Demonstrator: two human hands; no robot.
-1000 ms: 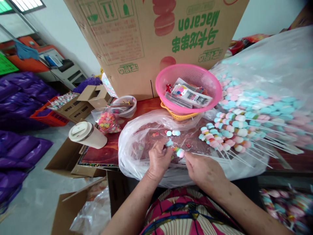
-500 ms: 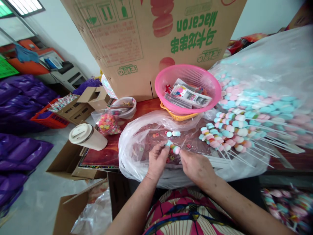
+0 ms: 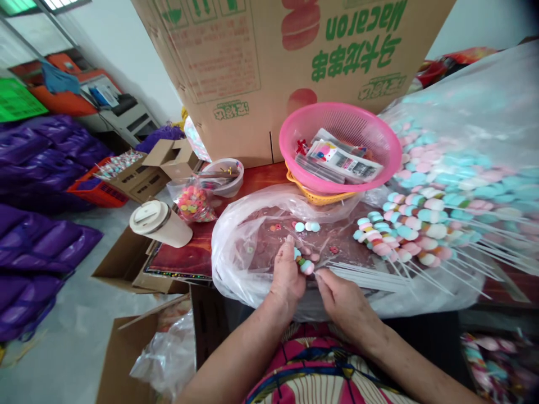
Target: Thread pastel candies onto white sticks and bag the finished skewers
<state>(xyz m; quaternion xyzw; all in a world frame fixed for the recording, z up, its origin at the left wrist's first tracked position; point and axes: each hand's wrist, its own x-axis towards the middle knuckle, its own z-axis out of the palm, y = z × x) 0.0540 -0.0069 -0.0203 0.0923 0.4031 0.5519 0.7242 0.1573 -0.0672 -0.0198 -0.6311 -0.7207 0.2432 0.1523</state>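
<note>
A short candy skewer [image 3: 304,262] is held above the clear plastic [image 3: 227,264], near the middle of the near edge of the surface [image 3: 263,178]. Its far, blue end is enclosed by the curled grip of the left hand [image 3: 289,272]; its near, pink end is met by the right hand [image 3: 343,297], whose thumb and forefinger are pinched together on the stick. White sticks [image 3: 366,276] are laid along the near edge, skewers [image 3: 408,224] are piled toward the right edge, and a lidded cup [image 3: 164,225] is placed by the left edge.
</note>
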